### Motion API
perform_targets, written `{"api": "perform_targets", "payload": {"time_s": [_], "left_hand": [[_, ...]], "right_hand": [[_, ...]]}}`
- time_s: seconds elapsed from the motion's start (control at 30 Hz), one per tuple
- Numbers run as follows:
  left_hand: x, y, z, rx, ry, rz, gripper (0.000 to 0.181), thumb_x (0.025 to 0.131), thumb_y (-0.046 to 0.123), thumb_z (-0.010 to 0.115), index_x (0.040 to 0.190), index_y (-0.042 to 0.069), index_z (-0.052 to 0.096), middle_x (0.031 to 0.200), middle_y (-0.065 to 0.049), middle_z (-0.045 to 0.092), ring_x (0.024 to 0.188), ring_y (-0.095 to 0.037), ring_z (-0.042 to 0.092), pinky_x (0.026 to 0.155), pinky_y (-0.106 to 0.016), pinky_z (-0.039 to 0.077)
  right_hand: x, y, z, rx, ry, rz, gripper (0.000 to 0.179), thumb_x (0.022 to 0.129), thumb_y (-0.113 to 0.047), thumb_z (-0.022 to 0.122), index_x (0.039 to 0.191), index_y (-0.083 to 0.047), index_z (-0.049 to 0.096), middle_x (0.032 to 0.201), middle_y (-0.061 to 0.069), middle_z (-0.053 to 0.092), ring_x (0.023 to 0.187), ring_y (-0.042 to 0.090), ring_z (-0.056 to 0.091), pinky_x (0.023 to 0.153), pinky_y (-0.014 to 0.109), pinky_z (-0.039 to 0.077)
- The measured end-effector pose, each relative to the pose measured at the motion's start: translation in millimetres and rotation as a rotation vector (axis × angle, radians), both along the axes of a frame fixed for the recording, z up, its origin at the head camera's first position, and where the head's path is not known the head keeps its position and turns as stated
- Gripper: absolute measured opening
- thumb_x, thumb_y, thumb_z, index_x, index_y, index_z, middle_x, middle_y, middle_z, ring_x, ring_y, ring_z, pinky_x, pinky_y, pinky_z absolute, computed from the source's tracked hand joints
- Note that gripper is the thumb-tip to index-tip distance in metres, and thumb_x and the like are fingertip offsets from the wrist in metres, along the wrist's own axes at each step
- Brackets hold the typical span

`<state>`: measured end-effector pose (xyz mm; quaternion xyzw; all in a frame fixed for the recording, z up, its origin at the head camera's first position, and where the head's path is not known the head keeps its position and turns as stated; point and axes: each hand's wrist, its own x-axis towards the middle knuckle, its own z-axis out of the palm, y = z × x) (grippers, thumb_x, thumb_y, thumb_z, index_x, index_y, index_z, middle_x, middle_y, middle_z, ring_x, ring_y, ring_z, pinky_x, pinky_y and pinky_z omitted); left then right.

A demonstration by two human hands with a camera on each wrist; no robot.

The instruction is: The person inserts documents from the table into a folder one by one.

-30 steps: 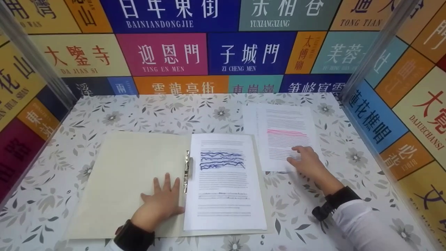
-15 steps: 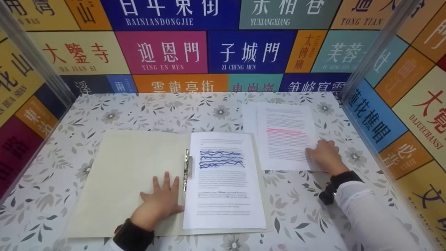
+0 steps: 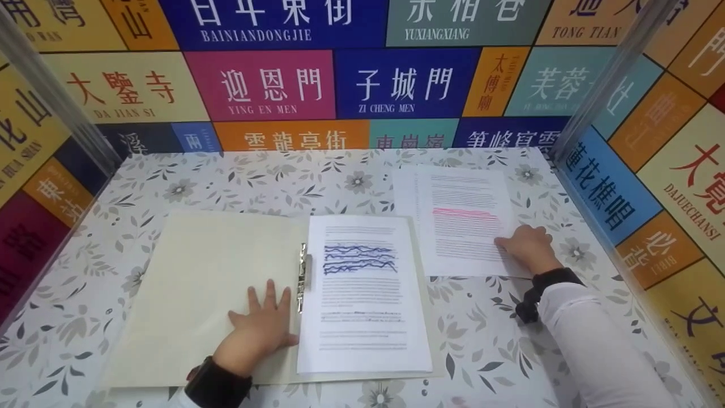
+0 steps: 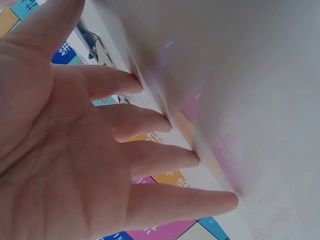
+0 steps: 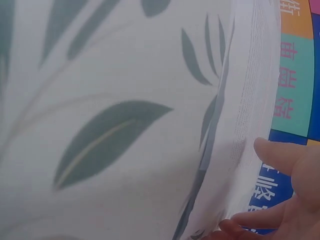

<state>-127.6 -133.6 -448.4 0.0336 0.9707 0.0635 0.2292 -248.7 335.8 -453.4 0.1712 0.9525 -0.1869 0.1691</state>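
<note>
A cream file folder (image 3: 221,272) lies spread flat on the table, with a metal clip (image 3: 302,277) along its spine. A sheet of paper (image 3: 362,340) with wavy blue pen lines lies on its right side. My left hand (image 3: 257,328) rests with spread fingers on the folder's left cover; the left wrist view shows the fingertips (image 4: 227,200) touching a pale surface. Right of the folder lies a printed paper sheet (image 3: 453,195) with pink marking, overlapping another. My right hand (image 3: 532,249) is at its lower right edge, thumb over the sheet and fingers (image 5: 265,217) curled at the border.
A flower-patterned white cloth (image 3: 272,181) covers the table. Behind it stands a colourful lettered wall panel (image 3: 260,85), and similar panels rise at the left and right sides. Each wrist wears a black band (image 3: 218,385).
My right hand has moved right, from above the pink-marked sheet to its lower right edge, and its fingers have curled. My left hand stays in place on the folder.
</note>
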Motion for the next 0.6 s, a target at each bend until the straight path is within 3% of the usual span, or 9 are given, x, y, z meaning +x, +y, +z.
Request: {"api": "perform_targets", "payload": {"time_s": [0.2, 0.4, 0.6], "left_hand": [[-0.7, -0.4, -2.9, 0.005, -0.004, 0.007, 0.093, 0.079, 0.039, 0.075, 0.151, 0.003, 0.029, 0.157, -0.031, 0.011, 0.140, -0.060, 0.005, 0.095, -0.085, 0.018], [-0.8, -0.6, -4.5, 0.009, -0.003, 0.015, 0.093, 0.079, 0.038, 0.075, 0.151, 0.003, 0.028, 0.157, -0.031, 0.010, 0.140, -0.060, 0.005, 0.095, -0.085, 0.017], [-1.3, -1.0, -6.4, 0.008, -0.004, 0.013, 0.093, 0.079, 0.038, 0.075, 0.151, 0.003, 0.028, 0.157, -0.031, 0.010, 0.140, -0.060, 0.005, 0.096, -0.085, 0.016]], "right_hand": [[-1.7, -3.4, -1.5, 0.012, 0.023, -0.003, 0.066, 0.091, -0.032, 0.058, 0.126, 0.022, 0.042, 0.115, 0.040, 0.039, 0.104, 0.047, 0.039, 0.090, 0.055, 0.041], [-0.8, -8.3, -0.2, 0.041, 0.059, 0.015, 0.049, 0.089, -0.022, 0.058, 0.115, 0.019, 0.052, 0.109, 0.036, 0.052, 0.096, 0.044, 0.049, 0.082, 0.053, 0.047], [-0.9, -11.1, 0.1, 0.059, 0.080, 0.028, 0.043, 0.089, -0.020, 0.058, 0.111, 0.018, 0.056, 0.103, 0.032, 0.058, 0.088, 0.040, 0.054, 0.073, 0.047, 0.049]]}}
